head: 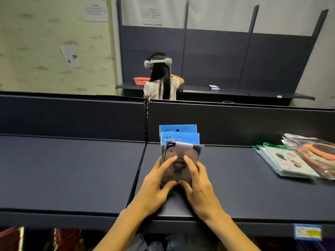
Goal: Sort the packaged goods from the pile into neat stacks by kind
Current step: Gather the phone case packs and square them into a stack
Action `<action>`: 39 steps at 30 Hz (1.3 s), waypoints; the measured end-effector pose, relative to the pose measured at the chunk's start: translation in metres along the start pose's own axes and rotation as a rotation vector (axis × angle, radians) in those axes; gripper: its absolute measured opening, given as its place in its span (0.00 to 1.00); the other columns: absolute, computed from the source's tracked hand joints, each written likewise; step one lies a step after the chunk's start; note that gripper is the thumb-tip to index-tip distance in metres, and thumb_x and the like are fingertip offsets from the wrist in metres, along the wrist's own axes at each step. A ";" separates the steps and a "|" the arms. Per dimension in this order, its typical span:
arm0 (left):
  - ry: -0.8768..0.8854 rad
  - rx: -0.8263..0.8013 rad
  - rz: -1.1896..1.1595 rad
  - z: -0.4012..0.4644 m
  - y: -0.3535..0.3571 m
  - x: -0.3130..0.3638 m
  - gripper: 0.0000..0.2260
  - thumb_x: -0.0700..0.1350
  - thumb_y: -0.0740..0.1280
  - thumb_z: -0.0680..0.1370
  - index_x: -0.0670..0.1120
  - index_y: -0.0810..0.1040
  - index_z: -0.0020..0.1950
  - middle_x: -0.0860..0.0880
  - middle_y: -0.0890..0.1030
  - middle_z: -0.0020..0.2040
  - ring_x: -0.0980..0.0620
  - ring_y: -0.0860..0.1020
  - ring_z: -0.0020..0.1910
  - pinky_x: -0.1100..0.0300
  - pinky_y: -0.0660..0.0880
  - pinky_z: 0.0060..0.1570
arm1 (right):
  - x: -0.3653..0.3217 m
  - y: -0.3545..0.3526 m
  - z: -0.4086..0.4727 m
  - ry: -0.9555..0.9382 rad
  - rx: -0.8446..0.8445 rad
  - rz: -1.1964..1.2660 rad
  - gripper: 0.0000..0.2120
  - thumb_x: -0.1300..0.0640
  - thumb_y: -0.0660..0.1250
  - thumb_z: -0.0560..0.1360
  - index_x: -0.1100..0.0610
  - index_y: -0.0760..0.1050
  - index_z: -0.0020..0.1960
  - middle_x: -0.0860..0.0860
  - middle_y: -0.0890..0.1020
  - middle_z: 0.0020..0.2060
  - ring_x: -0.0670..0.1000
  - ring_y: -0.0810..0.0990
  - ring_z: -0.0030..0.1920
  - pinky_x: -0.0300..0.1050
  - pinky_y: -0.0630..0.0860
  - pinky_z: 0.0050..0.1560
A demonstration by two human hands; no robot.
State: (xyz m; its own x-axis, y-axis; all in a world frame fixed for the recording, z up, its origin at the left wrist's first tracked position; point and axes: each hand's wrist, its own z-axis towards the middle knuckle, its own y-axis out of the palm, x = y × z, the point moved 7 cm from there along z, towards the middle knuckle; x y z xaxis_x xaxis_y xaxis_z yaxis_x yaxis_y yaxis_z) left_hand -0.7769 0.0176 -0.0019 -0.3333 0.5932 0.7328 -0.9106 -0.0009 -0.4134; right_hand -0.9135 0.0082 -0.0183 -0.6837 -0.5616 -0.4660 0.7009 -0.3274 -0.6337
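Your two hands meet on one stack of carded packets (178, 151) in the middle of the dark blue shelf (72, 169). At least three blue header cards show, stepped one behind another; the front packet carries a cartoon figure. Your left hand (157, 185) and right hand (197, 187) both pinch that front packet, fingers spread on its face and thumbs curled at its lower edge.

At the right end of the shelf lies the pile (299, 158): pale green flat packets with green headers, how many you cannot count, overlapped by clear bags holding orange rings.

The shelf is matte and flat, split by a seam just left of your stack, with a low back panel (235, 124) close behind it. Bare shelf lies open on both sides of the stack. Its front lip bears a price tag (308, 231) at the right.

Beyond, another person (161, 78) faces a second shelf rack holding one red basket (141, 81) and one small box (214, 87).
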 end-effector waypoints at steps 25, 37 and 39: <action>-0.006 0.011 0.136 -0.002 0.001 0.003 0.44 0.37 0.68 0.75 0.75 0.47 0.69 0.64 0.56 0.73 0.72 0.59 0.70 0.74 0.65 0.64 | -0.010 0.001 -0.001 -0.072 -0.104 0.090 0.45 0.56 0.65 0.74 0.31 0.36 0.72 0.51 0.54 0.73 0.48 0.64 0.71 0.39 0.68 0.68; 0.005 -0.014 0.152 -0.003 0.003 0.003 0.44 0.37 0.68 0.75 0.73 0.45 0.71 0.59 0.49 0.77 0.67 0.56 0.73 0.70 0.65 0.66 | -0.012 -0.001 -0.002 -0.060 -0.107 0.069 0.45 0.55 0.64 0.72 0.35 0.36 0.74 0.52 0.53 0.74 0.50 0.67 0.69 0.49 0.73 0.64; 0.001 -0.025 0.156 -0.002 0.004 0.002 0.44 0.36 0.67 0.75 0.73 0.44 0.71 0.60 0.49 0.77 0.69 0.55 0.72 0.73 0.63 0.65 | -0.012 -0.001 -0.002 -0.068 -0.110 0.062 0.45 0.56 0.64 0.73 0.35 0.35 0.74 0.52 0.51 0.75 0.51 0.67 0.69 0.48 0.74 0.64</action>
State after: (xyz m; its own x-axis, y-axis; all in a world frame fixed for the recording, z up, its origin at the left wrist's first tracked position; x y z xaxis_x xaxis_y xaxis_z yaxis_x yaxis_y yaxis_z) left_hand -0.7811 0.0207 -0.0032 -0.4701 0.5879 0.6584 -0.8415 -0.0735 -0.5353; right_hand -0.9060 0.0169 -0.0134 -0.6218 -0.6297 -0.4658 0.7122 -0.2070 -0.6708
